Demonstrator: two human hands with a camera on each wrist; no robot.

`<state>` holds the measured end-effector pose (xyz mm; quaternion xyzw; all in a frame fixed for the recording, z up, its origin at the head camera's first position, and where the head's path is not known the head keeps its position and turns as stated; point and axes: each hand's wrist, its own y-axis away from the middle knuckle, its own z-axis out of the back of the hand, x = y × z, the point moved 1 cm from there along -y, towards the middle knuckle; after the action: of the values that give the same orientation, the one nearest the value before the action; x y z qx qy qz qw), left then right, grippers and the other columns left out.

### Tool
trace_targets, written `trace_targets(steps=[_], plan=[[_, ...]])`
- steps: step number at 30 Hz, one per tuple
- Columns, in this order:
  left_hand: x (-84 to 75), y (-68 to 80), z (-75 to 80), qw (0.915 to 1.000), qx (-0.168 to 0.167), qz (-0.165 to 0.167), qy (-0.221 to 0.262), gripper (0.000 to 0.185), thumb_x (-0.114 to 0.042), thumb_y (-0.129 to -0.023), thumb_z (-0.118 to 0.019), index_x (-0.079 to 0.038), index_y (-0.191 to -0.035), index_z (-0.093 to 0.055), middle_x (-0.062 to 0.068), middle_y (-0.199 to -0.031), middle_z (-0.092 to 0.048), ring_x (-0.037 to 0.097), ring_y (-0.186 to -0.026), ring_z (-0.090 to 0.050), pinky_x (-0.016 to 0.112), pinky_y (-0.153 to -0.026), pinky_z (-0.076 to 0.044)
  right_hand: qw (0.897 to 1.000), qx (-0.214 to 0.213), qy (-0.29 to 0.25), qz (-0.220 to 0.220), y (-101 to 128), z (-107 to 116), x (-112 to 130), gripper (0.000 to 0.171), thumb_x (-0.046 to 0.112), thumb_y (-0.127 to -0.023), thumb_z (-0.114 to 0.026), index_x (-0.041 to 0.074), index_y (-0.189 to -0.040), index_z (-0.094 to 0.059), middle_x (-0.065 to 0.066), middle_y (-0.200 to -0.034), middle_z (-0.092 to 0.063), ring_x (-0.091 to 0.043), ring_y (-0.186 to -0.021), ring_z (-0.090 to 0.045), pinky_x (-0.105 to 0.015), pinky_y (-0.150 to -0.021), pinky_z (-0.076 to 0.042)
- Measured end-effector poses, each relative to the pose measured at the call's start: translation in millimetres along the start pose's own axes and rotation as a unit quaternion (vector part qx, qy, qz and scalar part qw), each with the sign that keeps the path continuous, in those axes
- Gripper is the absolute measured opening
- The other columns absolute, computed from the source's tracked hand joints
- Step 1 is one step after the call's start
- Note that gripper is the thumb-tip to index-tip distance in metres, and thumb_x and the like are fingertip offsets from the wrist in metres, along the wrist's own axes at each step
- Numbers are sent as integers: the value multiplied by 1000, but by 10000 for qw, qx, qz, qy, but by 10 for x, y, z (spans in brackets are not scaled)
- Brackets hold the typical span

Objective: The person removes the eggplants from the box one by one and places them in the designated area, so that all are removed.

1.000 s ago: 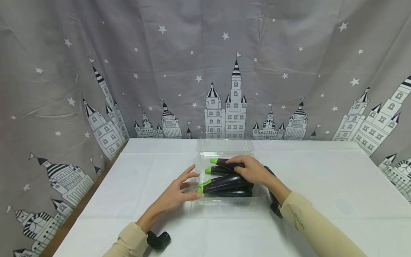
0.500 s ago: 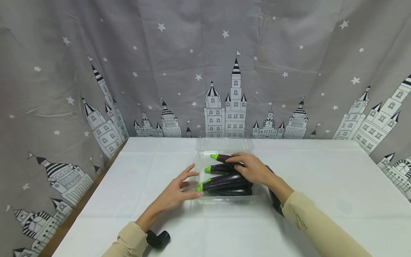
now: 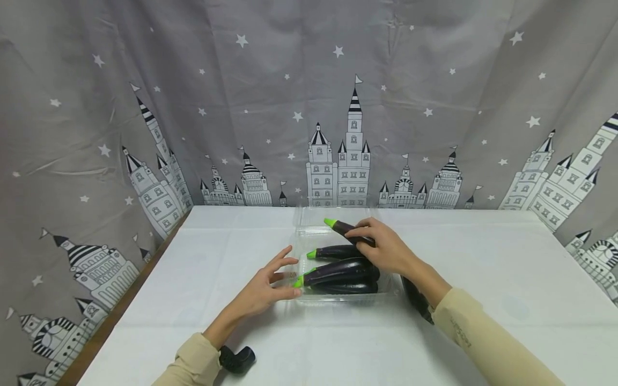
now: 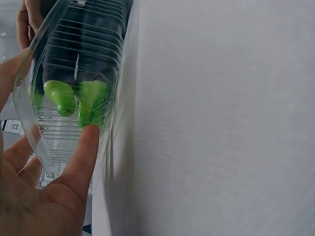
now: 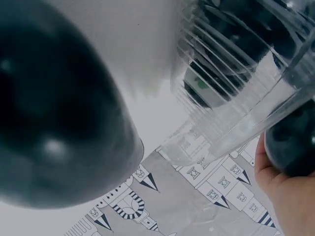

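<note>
A clear plastic clamshell box (image 3: 381, 296) with its lid folded back stands mid-table, holding several dark eggplants (image 3: 340, 272) with green stems. My right hand (image 3: 386, 246) grips one more eggplant (image 3: 341, 228) above the box's back part, its stem pointing up and left. In the right wrist view, that hand (image 5: 290, 196) curls round the eggplant's dark end (image 5: 295, 142). My left hand (image 3: 265, 289) has its fingers spread at the box's left side. In the left wrist view, its thumb (image 4: 83, 157) touches the clear wall near the green stems (image 4: 92, 101).
Another eggplant (image 3: 414, 297) lies right of the box, partly under my right forearm; it looms large in the right wrist view. A black curved device (image 3: 238, 359) sits by my left wrist. The white table (image 3: 483, 268) meets a grey castle-print curtain (image 3: 270, 64) at the back.
My right hand has lifted its eggplant up and back from the others, and the eggplant now tilts more, stem end higher. My left hand has stayed in place.
</note>
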<state>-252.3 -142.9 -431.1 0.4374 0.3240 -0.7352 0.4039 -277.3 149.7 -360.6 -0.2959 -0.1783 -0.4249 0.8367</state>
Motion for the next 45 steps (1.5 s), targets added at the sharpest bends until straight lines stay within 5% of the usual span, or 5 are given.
trace_targets(steps=[6,12,20,40,45], plan=[[-14,-3,-1,10000,9,19,18,63,-22,-78,-74,-8,-132,-45,-2,-151,-14,37,-121,-40,48,-96,-36,9997,93,-65,-206,59,22,-7,30,10,-89,-52,14,-117,-64,-13,-128,-49,-31,-117,-43,-52,-93,-37],[-205,36,-4,9998,101,71,174,61,-15,-79,-73,-3,-131,-44,3,-151,-12,43,-122,-36,53,-98,-32,9993,57,-198,-325,128,30,-8,30,11,-89,-53,17,-117,-63,-8,-127,-51,-28,-115,-46,-50,-91,-39],[6,-11,-4,10000,24,-1,-26,64,-26,-78,-74,-9,-132,-45,-2,-151,-14,34,-122,-40,48,-97,-35,9979,134,-372,-504,217,104,-7,41,4,-82,-52,18,-120,-61,-7,-127,-49,-26,-104,-48,-43,-80,-41],[0,-4,-8,10000,-8,-49,-64,62,-26,-78,-74,-9,-131,-46,-1,-151,-14,37,-120,-41,49,-96,-36,9959,55,-646,-630,358,195,-20,38,19,-81,-68,18,-118,-61,-8,-127,-45,-25,-100,-51,-36,-75,-46],[2,0,-5,10000,10,-76,-43,63,-25,-78,-74,-8,-131,-45,0,-151,-13,37,-121,-40,49,-97,-35,9956,97,-642,-677,384,196,-23,38,20,-81,-68,18,-118,-61,-8,-133,-41,-21,-80,-54,-34,-66,-46]])
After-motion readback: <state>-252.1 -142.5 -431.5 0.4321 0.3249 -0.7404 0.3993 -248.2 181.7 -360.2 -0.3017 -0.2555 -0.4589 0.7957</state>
